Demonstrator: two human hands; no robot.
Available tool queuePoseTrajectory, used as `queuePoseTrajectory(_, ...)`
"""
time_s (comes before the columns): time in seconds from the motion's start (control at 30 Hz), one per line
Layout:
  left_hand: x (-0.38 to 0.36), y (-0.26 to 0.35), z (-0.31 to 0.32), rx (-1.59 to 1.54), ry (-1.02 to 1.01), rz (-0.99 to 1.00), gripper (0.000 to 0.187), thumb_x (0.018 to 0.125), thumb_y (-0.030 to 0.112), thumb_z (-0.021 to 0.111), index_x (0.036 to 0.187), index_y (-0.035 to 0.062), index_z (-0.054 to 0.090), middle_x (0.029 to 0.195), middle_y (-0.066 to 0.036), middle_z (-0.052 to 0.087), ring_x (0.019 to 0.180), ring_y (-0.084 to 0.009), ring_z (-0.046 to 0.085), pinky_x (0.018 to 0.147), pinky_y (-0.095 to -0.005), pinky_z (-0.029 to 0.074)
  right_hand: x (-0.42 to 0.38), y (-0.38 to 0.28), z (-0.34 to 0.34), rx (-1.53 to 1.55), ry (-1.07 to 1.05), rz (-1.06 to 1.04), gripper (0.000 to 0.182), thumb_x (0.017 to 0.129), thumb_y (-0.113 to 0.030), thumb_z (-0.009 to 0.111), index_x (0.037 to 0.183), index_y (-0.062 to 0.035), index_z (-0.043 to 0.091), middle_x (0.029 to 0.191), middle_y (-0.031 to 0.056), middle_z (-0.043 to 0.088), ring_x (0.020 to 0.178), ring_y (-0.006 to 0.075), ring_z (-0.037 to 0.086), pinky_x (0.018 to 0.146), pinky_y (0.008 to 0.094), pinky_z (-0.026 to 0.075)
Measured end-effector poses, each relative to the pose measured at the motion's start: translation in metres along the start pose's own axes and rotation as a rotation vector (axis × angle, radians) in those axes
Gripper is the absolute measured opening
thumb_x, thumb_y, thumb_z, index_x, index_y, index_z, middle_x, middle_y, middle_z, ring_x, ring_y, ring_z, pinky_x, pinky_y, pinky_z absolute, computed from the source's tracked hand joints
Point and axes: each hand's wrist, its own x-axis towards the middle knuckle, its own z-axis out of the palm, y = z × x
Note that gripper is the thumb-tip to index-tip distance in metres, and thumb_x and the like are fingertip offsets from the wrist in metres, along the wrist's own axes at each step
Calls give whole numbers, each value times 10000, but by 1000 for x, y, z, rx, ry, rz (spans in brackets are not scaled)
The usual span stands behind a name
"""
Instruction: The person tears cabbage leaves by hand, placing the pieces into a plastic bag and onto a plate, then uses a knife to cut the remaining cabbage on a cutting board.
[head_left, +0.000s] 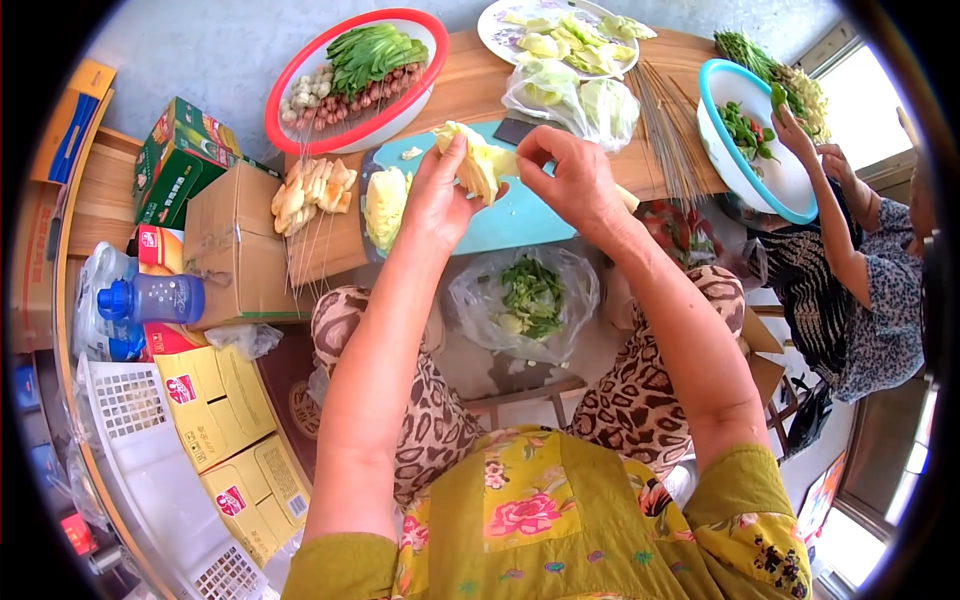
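Note:
My left hand (440,195) grips a pale yellow-green piece of cabbage (480,168) above the blue cutting board (505,230). At the right edge of that piece, the thumb and fingers of my right hand (575,180) are pinched together on a leaf. Another chunk of cabbage (385,208) lies at the board's left end. Behind my hands are a patterned plate (492,32) of loose leaves and a plastic bag (575,102) with cabbage in it. A dark flat blade-like thing (513,131) lies at the board's back edge, partly hidden.
Thin skewers (668,130) lie at the right. A red-rimmed basin (278,95) holds skewered food and greens; skewered pale pieces (312,192) lie nearby. Below hangs a clear bag (470,300) of green scraps. A co-worker (875,290) handles green peppers over a blue-rimmed basin (708,95).

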Motion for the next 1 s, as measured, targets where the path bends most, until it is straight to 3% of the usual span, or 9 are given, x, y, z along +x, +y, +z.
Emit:
queuePoseTrajectory(0.2, 0, 2, 0, -7, 36, -33, 311, 880, 294, 642, 1125, 146, 518, 1089, -39, 569, 987, -223, 572, 775, -469, 497, 3, 2, 1, -4, 32, 20, 78, 802, -73, 611, 842, -10, 590, 720, 82, 650, 660, 171, 642, 624, 282, 499)
queuePoseTrajectory(0.3, 0, 3, 0, 82, 154, 15, 327, 844, 260, 683, 1115, 147, 539, 1089, -34, 576, 954, -203, 572, 754, -439, 487, 5, 2, 3, -17, 78, 24, 103, 793, -133, 625, 805, -37, 591, 709, 94, 655, 659, 255, 653, 629, 358, 509)
queuePoseTrajectory(0.53, 0, 5, -1, 9, 153, 38, 273, 797, 223, 710, 1029, 147, 588, 980, -18, 609, 873, -169, 573, 704, -391, 455, 8, 0, -4, 140, 64, 53, 110, 782, -110, 617, 824, -8, 606, 713, 98, 650, 658, 196, 642, 638, 311, 508)
queuePoseTrajectory(0.6, 0, 6, -1, 29, 154, 46, 267, 798, 226, 710, 1022, 149, 588, 957, -14, 615, 862, -165, 572, 687, -372, 445, 9, -1, -8, 153, 32, 137, 124, 809, -97, 595, 872, 10, 585, 720, 41, 628, 648, 78, 568, 615, 237, 465)
queuePoseTrajectory(0.67, 0, 6, 0, 26, 178, 14, 232, 802, 242, 707, 986, 155, 596, 932, -2, 622, 841, -160, 567, 665, -343, 417, 10, -1, -9, 182, 42, 144, 135, 811, -121, 586, 857, 6, 587, 720, 39, 634, 653, 77, 573, 614, 236, 461)
queuePoseTrajectory(0.7, 0, 7, 0, 27, 176, 13, 232, 802, 242, 707, 986, 155, 596, 932, -2, 622, 841, -160, 567, 665, -343, 417, 12, 1, -10, 166, 28, 141, 132, 803, -121, 596, 860, -2, 599, 736, 59, 647, 661, 124, 602, 623, 265, 480)
queuePoseTrajectory(0.77, -1, 8, 0, 19, 176, 15, 314, 802, 179, 712, 1068, 121, 557, 969, -25, 615, 879, -163, 575, 693, -345, 465, 13, 3, -12, 148, 14, 141, 130, 795, -120, 606, 863, -10, 610, 751, 79, 660, 668, 170, 631, 632, 293, 498)
queuePoseTrajectory(0.83, 0, 2, 2, 104, 167, 140, 395, 796, 132, 714, 1133, 99, 511, 1016, -44, 591, 907, -163, 576, 724, -330, 487, 15, 5, -12, 612, -120, 322, 235, 828, -211, 661, 944, -18, 594, 832, 46, 666, 719, 144, 625, 630, 272, 489)
queuePoseTrajectory(1.0, -6, -1, 11, 465, 100, 411, 625, 773, 17, 716, 1289, 52, 366, 1143, -90, 497, 980, -168, 569, 810, -280, 519, 17, 11, -3, 527, -132, 309, 367, 823, -303, 708, 1037, -34, 580, 887, 22, 646, 778, 109, 600, 634, 250, 478)
